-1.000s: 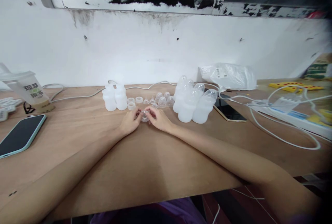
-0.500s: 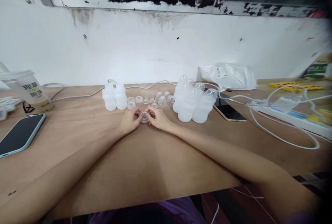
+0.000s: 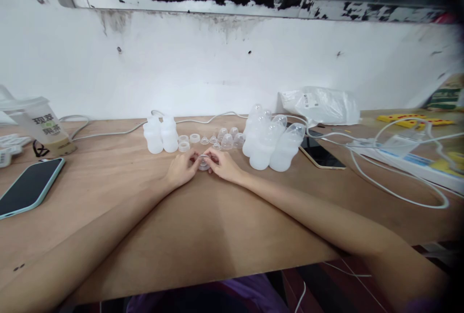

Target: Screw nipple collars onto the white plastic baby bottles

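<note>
My left hand (image 3: 184,167) and my right hand (image 3: 222,164) meet over the table, fingers closed on a small clear bottle collar ring (image 3: 203,164). Thumbs and fingertips press it from both sides, and a nipple seems to be in it, though fingers cover much of it. Just beyond lie several loose collar rings (image 3: 184,146), small clear nipples (image 3: 205,140) and clear domed caps (image 3: 227,140). Two uncapped milky baby bottles (image 3: 154,136) stand to the left. On the right is a group of bottles with domed caps (image 3: 281,151).
A drink cup (image 3: 50,129) and a phone (image 3: 31,187) are at the left. Behind the capped bottles lie a plastic bag (image 3: 321,105) and another phone (image 3: 321,152). White cables loop around a power strip (image 3: 409,163) at the right. A wall borders the table's back.
Both hands stay in the same place around the ring, with only slight finger movement. The whole view has shifted very slightly.
</note>
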Demonstrator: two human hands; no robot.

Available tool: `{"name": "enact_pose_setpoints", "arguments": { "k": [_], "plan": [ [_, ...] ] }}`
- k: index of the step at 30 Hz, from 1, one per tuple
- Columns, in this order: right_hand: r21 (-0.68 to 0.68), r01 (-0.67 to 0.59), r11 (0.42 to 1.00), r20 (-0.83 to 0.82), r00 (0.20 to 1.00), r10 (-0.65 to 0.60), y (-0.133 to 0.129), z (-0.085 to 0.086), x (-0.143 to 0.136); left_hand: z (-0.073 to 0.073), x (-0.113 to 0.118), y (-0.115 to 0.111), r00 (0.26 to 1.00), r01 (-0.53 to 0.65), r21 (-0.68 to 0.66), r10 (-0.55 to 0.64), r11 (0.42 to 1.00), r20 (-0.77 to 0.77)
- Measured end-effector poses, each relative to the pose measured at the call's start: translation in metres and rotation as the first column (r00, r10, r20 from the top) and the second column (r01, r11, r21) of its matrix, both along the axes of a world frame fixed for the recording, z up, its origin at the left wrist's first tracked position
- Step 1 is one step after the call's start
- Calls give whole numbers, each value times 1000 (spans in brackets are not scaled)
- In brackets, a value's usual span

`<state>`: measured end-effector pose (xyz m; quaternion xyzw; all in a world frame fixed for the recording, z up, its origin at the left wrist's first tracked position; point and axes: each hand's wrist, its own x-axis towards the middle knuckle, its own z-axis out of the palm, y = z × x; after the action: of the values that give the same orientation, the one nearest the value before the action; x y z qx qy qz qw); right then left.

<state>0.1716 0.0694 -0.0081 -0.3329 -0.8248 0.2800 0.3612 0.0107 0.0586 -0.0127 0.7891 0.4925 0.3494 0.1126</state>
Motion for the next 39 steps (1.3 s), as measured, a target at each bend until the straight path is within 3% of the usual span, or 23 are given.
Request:
{"name": "enact_pose_setpoints", "arguments": {
  "k": [13,25,39],
  "plan": [
    [154,115,981,102,986,-131,2,-2,-6,-2,2,1,994,-34,37,38,999,-102],
    [122,91,988,73,992,-100,2,-3,-2,-1,-3,0,998,19,33,-17,999,-60],
    [122,147,982,107,981,-161,2,-3,-5,-6,1,6,999,10,51,-7,999,-54]
  ]
}}
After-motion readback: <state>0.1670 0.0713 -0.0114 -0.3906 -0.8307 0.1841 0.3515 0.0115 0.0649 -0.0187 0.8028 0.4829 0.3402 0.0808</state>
